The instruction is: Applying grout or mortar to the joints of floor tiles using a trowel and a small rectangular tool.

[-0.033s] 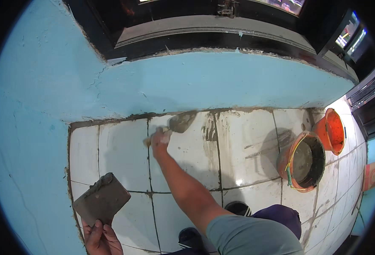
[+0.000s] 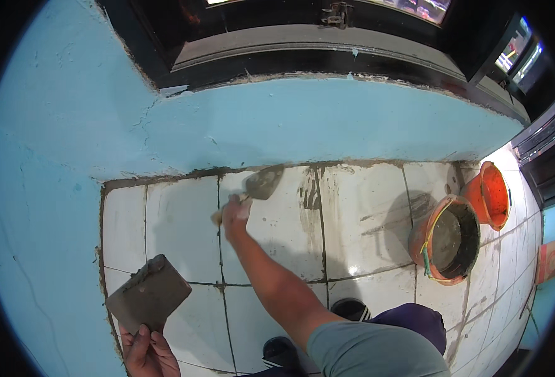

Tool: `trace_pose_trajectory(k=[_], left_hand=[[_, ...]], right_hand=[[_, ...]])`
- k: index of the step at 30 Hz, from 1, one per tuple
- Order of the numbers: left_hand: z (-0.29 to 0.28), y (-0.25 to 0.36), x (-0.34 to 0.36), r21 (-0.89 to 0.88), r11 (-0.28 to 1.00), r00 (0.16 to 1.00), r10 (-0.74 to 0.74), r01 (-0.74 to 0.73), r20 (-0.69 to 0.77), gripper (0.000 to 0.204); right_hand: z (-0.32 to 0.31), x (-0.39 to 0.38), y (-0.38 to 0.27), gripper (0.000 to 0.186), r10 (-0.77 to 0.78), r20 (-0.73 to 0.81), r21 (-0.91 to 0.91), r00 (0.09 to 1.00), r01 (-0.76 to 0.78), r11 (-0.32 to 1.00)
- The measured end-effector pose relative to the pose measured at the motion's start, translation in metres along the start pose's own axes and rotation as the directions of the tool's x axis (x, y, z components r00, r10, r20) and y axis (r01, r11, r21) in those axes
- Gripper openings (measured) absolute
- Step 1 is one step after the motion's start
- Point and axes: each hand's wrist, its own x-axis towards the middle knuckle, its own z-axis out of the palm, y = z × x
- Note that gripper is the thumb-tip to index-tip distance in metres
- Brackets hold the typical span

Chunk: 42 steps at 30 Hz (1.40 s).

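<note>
My right hand is closed round the handle of a trowel. The grey, mortar-smeared blade points toward the seam where the white tiled floor meets the blue wall. At the lower left, my left hand grips a flat rectangular slab by its lower edge. That slab is coated in grey, and a ridge of wet mortar lies along its upper edge. What it is made of under the coating cannot be told.
An orange bucket holding grey mortar stands at the right, with a second orange bucket behind it. A dark window frame tops the low wall. My sandaled feet are near the lower middle, and a reddish box sits far right.
My right hand and the trowel have shifted slightly left along the foot of the wall. The slab in my left hand stays almost in place.
</note>
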Motion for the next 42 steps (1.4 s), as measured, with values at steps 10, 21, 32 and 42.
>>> trace_pose_trajectory(k=[10, 21, 32, 42], left_hand=[[0.025, -0.001, -0.014, 0.137, 0.984, 0.978, 0.134, -0.113, -0.158, 0.051], [0.018, -0.008, -0.023, 0.134, 0.987, 0.98, 0.113, -0.091, -0.165, 0.054], [0.034, -0.021, -0.023, 0.199, 0.976, 0.954, 0.138, -0.086, -0.267, 0.057], [0.024, -0.022, -0.028, 0.228, 0.97, 0.958, 0.138, -0.08, -0.253, 0.055]], right_hand=[[-0.167, -0.095, -0.045, 0.039, -0.041, 0.728, -0.424, 0.684, 0.496, 0.758], [-0.376, 0.049, -0.228, 0.052, 0.106, 0.702, -0.71, 0.704, 0.702, 0.046], [-0.443, 0.128, -0.226, 0.035, -0.07, 0.644, -0.763, 0.761, 0.646, 0.008], [-0.446, 0.172, -0.216, 0.033, -0.117, 0.605, -0.794, 0.788, 0.608, -0.011]])
